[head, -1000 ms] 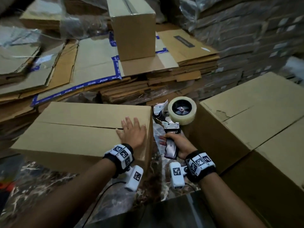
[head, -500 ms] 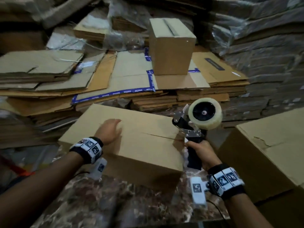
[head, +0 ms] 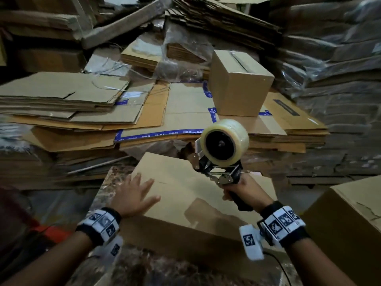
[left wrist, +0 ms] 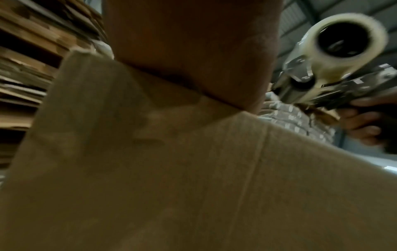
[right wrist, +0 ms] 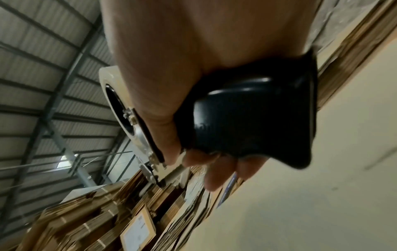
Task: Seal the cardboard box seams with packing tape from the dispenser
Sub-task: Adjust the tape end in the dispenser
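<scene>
Warehouse floor, flattened cardboard stacks (head: 86,104) all round; head view: cardboard box (head: 185,201) sits on a marbled surface (head: 165,271), flaps closed, centre seam (head: 165,182) faint and seemingly untaped; left hand (head: 134,195) lies flat with fingers spread on the box's left top; right hand (head: 245,188) is clenched round the black grip of the tape dispenser (head: 220,155), which is raised above the far right of the box, clear roll upward; step looks like lining up for the first strip; next move needs the dispenser's front end brought down to the seam's end, box braced. Left wrist view: blurred box side fills most of it; dispenser off right, apart from the box; left fingers hidden. Right wrist view: fingers (right wrist: 214,178) wrapped on the grip; roll mostly hidden by the hand; cutter and tape end not made out.
</scene>
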Demonstrator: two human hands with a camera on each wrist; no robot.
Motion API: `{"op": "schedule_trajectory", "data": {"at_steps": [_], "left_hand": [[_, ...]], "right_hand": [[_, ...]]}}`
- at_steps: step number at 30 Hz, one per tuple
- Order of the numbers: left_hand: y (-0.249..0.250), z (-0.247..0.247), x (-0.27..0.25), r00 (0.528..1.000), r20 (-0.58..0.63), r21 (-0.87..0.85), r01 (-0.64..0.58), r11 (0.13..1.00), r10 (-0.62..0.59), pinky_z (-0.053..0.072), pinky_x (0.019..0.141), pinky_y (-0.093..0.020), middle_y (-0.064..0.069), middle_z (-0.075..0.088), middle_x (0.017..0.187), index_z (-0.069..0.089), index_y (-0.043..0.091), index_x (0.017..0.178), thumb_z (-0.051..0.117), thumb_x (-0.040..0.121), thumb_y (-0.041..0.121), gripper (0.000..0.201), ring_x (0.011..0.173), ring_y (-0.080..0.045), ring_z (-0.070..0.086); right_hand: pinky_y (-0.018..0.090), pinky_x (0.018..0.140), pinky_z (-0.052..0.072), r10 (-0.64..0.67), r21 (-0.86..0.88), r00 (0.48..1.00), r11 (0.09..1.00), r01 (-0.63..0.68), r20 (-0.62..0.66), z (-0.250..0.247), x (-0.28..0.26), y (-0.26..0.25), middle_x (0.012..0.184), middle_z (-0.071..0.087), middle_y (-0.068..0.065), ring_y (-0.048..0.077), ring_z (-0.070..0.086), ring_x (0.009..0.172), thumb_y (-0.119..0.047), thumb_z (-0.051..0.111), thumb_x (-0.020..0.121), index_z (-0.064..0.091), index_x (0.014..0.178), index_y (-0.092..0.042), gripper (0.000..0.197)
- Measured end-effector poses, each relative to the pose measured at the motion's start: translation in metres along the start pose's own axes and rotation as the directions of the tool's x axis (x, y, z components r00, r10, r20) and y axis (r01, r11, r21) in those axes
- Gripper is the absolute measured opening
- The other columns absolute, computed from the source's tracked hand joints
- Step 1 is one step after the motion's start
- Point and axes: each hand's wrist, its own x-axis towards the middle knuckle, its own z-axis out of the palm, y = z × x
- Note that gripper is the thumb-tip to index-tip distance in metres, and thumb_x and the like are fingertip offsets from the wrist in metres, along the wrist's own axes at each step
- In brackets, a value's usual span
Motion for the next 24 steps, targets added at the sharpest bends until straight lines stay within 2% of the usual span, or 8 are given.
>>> {"op": "schedule_trajectory", "data": {"at_steps": [4,7,8,10,12,14,16,24], "left_hand": [[-0.004,0.004,-0.034,1.000,0.028,-0.032,-0.009,0.999,0.010,0.016,0.115,-0.059,-0.003,0.007,0.164,0.015,0.045,0.153,0.031,0.087,0.078,0.075,0.149,-0.036,-0.001],[-0.019,-0.022,-0.032,0.998,-0.018,-0.261,-0.069,0.963,0.067,0.040,0.103,-0.046,-0.003,0.052,0.137,0.059,0.034,0.125,0.037,0.093,0.067,0.051,0.126,-0.019,0.045],[-0.024,-0.033,-0.029,0.995,-0.085,-0.459,-0.082,0.884,0.048,0.047,0.095,-0.044,-0.003,0.065,0.117,0.067,0.028,0.105,0.042,0.094,0.062,0.043,0.105,-0.015,0.057],[-0.033,-0.053,-0.020,0.983,-0.136,-0.846,-0.052,0.531,-0.121,0.051,0.084,-0.045,-0.006,0.069,0.093,0.069,0.018,0.091,0.051,0.099,0.043,0.032,0.087,-0.021,0.062],[-0.039,-0.066,-0.014,0.986,0.045,-0.998,0.050,0.027,-0.158,0.052,0.085,-0.045,-0.015,0.067,0.106,0.066,0.010,0.106,0.054,0.100,0.030,0.024,0.098,-0.030,0.064],[-0.041,-0.075,-0.015,0.982,0.187,-0.932,0.173,-0.319,-0.014,0.056,0.086,-0.045,-0.023,0.064,0.118,0.060,0.006,0.120,0.055,0.099,0.021,0.026,0.109,-0.036,0.065],[-0.041,-0.075,-0.019,0.971,0.223,-0.854,0.237,-0.463,0.086,0.060,0.079,-0.044,-0.024,0.068,0.116,0.060,0.005,0.122,0.055,0.097,0.012,0.026,0.104,-0.034,0.069],[-0.045,-0.045,-0.025,0.969,0.224,-0.686,0.235,-0.689,0.107,0.061,0.063,-0.030,-0.023,0.065,0.102,0.063,-0.001,0.104,0.050,0.095,0.005,0.016,0.088,-0.023,0.061]], "right_hand": [[0.031,0.049,0.042,0.052,-0.018,0.994,0.999,-0.050,0.092,0.040,0.014,-0.024,0.058,0.054,0.011,0.022,0.049,0.048,0.000,0.065,0.087,0.057,0.074,-0.008,0.018],[0.030,0.047,0.039,0.079,-0.040,0.990,0.996,-0.075,0.116,0.063,0.026,-0.036,0.060,0.052,0.014,0.022,0.046,0.046,0.000,0.066,0.085,0.056,0.079,-0.006,0.013],[0.030,0.047,0.039,0.082,-0.046,0.988,0.996,-0.077,0.132,0.071,0.029,-0.040,0.061,0.052,0.015,0.022,0.046,0.046,0.000,0.066,0.085,0.057,0.081,-0.005,0.011],[0.030,0.047,0.040,0.082,-0.058,0.982,0.996,-0.073,0.171,0.085,0.033,-0.049,0.063,0.053,0.016,0.023,0.047,0.047,0.000,0.067,0.085,0.059,0.084,-0.004,0.009],[0.029,0.046,0.040,0.074,-0.069,0.975,0.996,-0.061,0.211,0.098,0.034,-0.057,0.064,0.053,0.017,0.023,0.047,0.047,0.000,0.067,0.085,0.060,0.084,-0.006,0.009],[0.028,0.044,0.042,0.062,-0.090,0.968,0.995,-0.041,0.244,0.110,0.034,-0.064,0.064,0.053,0.017,0.023,0.048,0.046,0.001,0.067,0.085,0.060,0.085,-0.005,0.009],[0.028,0.044,0.043,0.053,-0.111,0.961,0.994,-0.023,0.270,0.119,0.035,-0.068,0.063,0.054,0.015,0.022,0.050,0.046,0.001,0.067,0.086,0.061,0.087,-0.004,0.008],[0.031,0.047,0.041,0.031,-0.147,0.944,0.989,0.019,0.329,0.134,0.033,-0.077,0.060,0.054,0.015,0.024,0.049,0.047,0.000,0.067,0.085,0.060,0.078,-0.003,0.011]]}}
